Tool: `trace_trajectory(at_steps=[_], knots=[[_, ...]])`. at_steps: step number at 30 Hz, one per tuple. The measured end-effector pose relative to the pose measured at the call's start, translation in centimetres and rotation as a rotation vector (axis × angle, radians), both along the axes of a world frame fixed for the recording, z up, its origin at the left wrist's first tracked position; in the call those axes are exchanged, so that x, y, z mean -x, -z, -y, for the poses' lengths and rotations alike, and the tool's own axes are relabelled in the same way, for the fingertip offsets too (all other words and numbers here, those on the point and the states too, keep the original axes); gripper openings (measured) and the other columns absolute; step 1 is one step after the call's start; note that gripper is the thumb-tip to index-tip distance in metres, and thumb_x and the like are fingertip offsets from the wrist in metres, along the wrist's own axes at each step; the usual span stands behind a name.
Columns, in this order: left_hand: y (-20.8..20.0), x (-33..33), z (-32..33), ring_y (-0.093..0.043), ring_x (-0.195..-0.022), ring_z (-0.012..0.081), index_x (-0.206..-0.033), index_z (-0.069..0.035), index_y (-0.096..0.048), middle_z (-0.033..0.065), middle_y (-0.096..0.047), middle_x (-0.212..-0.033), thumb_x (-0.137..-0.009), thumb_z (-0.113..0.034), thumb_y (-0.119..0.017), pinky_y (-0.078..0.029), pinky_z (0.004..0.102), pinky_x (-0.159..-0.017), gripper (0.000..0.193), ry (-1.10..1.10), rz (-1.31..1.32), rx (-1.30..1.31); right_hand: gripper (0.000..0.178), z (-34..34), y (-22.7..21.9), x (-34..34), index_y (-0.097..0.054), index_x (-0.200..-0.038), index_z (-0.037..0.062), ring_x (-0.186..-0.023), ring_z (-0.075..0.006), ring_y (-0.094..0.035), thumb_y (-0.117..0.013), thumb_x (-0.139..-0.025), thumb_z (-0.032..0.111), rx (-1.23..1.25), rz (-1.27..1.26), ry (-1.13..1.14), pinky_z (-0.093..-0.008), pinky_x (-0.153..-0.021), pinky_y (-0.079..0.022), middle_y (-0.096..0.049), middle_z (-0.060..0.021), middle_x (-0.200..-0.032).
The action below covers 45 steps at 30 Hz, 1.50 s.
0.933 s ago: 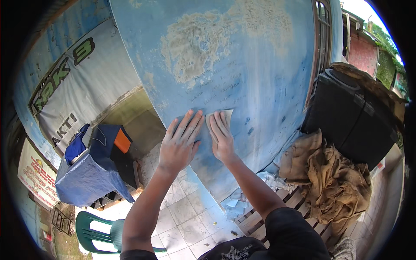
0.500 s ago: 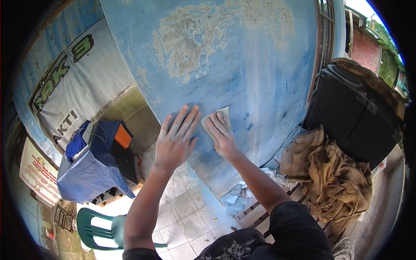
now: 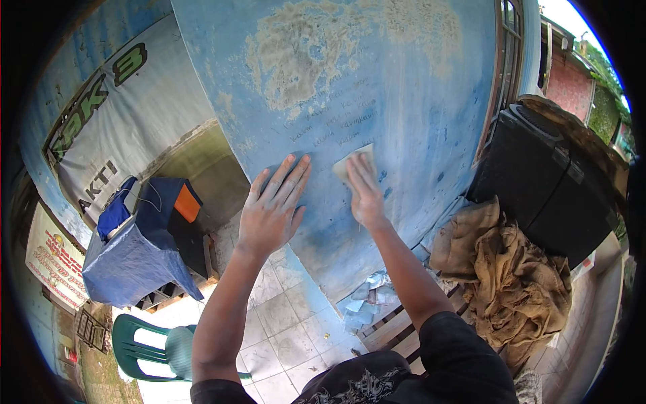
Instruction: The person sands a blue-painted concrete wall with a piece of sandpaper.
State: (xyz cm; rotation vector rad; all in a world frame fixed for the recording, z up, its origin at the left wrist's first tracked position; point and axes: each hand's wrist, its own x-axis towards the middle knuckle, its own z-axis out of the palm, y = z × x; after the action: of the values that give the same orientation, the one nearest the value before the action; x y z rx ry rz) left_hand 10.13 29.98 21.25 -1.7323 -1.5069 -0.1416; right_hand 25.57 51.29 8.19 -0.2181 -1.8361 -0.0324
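Observation:
A worn blue wall with peeled grey patches and faint handwriting stands in front of me. My left hand lies flat on it with the fingers spread, holding nothing. To its right, my right hand presses a pale sheet of sandpaper against the wall. The sheet sticks out past the fingertips, and part of it is hidden under them. Whitish dust coats both hands.
At right, a big black speaker box stands behind crumpled brown burlap on wooden slats. Scraps of pale blue paper lie at the wall's foot. A green plastic chair and a blue-covered table are at left.
My right hand has slid up and to the right along the wall with the sandpaper. My left hand stays flat in nearly the same place.

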Motion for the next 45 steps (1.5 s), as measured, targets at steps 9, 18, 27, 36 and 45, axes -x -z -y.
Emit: trace_trajectory(at_steps=[9,18,27,36,45], knots=[[0.7,0.2,-0.7,-0.023,-0.165,0.0234,-0.170,-0.013,-0.034,0.0011,-0.028,-0.179,-0.087,-0.039,-0.080,-0.027,0.0529,-0.129,0.098,0.052,-0.003,-0.014,0.045,3.9,-1.4,3.2,-0.052,-0.157,-0.0006,-0.155,-0.0419,-0.041,-0.048,-0.113,0.009,0.027,-0.155,-0.031,-0.0500,-0.126,-0.037,-0.046,-0.0239,-0.165],[2.0,-0.4,-1.4,-0.012,-0.168,0.0305,-0.171,-0.008,-0.029,0.0078,-0.022,-0.180,-0.087,-0.045,-0.080,-0.016,0.0721,-0.127,0.105,-0.088,0.140,-0.135,0.053,1.6,-5.6,2.7,-0.053,-0.156,-0.0023,-0.154,-0.0433,-0.042,-0.054,-0.103,-0.004,0.412,-0.541,0.138,-0.0535,-0.125,-0.038,-0.048,-0.0235,-0.164],[1.0,-1.4,-1.2,-0.017,-0.167,0.0219,-0.169,-0.017,-0.036,-0.0011,-0.026,-0.179,-0.085,-0.044,-0.080,-0.021,0.0711,-0.127,0.099,-0.094,0.111,-0.128,0.056,-2.0,-2.5,0.4,-0.053,-0.156,-0.0010,-0.155,-0.0437,-0.042,-0.059,-0.100,-0.004,0.171,-0.358,0.034,-0.0510,-0.125,-0.040,-0.048,-0.0236,-0.164],[1.0,-1.1,-1.0,-0.019,-0.167,0.0226,-0.170,-0.017,-0.036,-0.0018,-0.027,-0.179,-0.082,-0.041,-0.082,-0.024,0.0729,-0.125,0.102,-0.084,0.132,-0.121,0.046,0.0,-1.9,1.2,-0.054,-0.153,-0.0070,-0.153,-0.0429,-0.045,-0.055,-0.108,0.002,0.039,-0.190,0.021,-0.0498,-0.125,-0.038,-0.052,-0.0258,-0.160],[0.9,-1.0,-0.5,-0.020,-0.166,0.0234,-0.169,-0.017,-0.037,-0.0027,-0.027,-0.178,-0.082,-0.037,-0.081,-0.026,0.0756,-0.124,0.100,-0.090,0.147,-0.095,0.049,2.6,-0.7,1.6,-0.054,-0.155,-0.0029,-0.155,-0.0417,-0.042,-0.057,-0.106,0.000,0.029,-0.116,-0.002,-0.0486,-0.126,-0.039,-0.047,-0.0225,-0.165]])
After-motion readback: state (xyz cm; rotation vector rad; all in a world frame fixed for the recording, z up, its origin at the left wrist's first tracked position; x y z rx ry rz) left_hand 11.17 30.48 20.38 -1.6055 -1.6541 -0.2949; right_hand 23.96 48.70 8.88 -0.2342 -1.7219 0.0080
